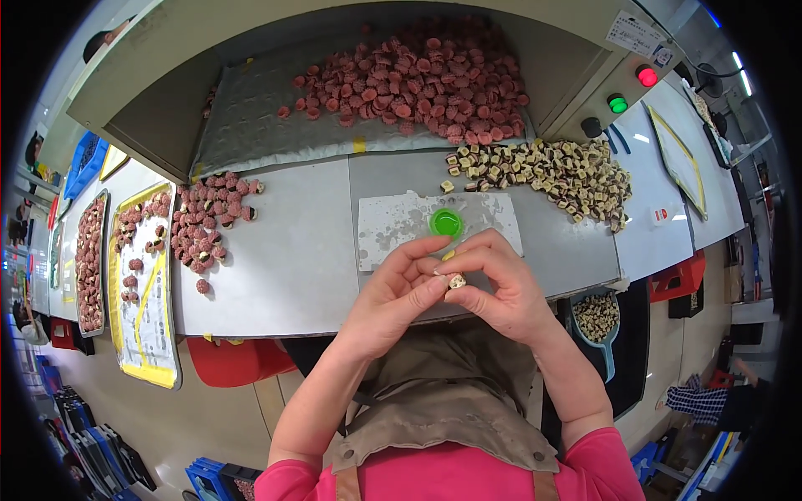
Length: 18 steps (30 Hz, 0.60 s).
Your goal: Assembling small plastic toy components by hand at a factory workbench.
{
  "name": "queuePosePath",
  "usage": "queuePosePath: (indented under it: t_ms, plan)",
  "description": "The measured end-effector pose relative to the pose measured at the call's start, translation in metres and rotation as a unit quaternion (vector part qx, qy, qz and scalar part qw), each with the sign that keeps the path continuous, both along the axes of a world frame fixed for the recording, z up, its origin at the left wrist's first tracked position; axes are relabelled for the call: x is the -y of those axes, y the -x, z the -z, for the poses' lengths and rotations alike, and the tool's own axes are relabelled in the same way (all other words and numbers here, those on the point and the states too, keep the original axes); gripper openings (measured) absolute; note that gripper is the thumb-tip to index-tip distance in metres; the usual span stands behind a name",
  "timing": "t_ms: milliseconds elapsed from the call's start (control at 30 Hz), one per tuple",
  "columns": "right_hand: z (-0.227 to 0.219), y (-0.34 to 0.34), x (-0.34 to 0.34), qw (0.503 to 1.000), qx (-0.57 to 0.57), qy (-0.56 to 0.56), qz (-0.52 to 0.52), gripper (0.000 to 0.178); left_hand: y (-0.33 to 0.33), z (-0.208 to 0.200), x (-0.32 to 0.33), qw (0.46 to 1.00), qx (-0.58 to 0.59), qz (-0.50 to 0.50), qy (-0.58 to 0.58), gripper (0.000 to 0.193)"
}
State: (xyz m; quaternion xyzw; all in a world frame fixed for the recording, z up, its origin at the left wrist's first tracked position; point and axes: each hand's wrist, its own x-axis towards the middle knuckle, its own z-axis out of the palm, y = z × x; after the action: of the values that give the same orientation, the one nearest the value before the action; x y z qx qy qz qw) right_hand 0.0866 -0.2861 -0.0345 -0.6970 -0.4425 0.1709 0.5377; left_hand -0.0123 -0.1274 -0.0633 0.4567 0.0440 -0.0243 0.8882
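My left hand (393, 288) and my right hand (505, 288) meet at the near edge of the table. Between their fingertips is a small cream-and-dark piece (456, 282), partly covered by thumbs and fingers. Just beyond them, a round bright green dish (446, 222) sits on a pale, stained board (388, 219). Loose cream-and-dark cubes (551, 175) lie heaped to the right. Farther back are many hollow dried raspberries (409, 83) on a grey cloth. At the left, a heap of raspberries (200, 217) shows pale and dark filling in some openings.
A beige machine housing (576, 100) with red and green lights arches over the cloth. To the left are a yellow-edged tray (150, 309) and a fuller raspberry tray (90, 259). A blue scoop of cubes (597, 321) is low at the right; a red stool (238, 361) is below the table.
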Motion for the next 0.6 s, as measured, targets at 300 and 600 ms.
queuePosePath:
  t_ms: [300, 600]
  plan:
    - [-0.007, 0.002, 0.003, 0.981, 0.195, -0.007, 0.018, 0.03, -0.003, -0.021, 0.006, 0.999, -0.034, 0.019, 0.008, 0.051]
    - [0.0, 0.003, 0.004, 0.994, 0.102, -0.011, 0.034, 0.031, -0.005, -0.015, 0.011, 0.998, -0.059, -0.006, 0.034, 0.048]
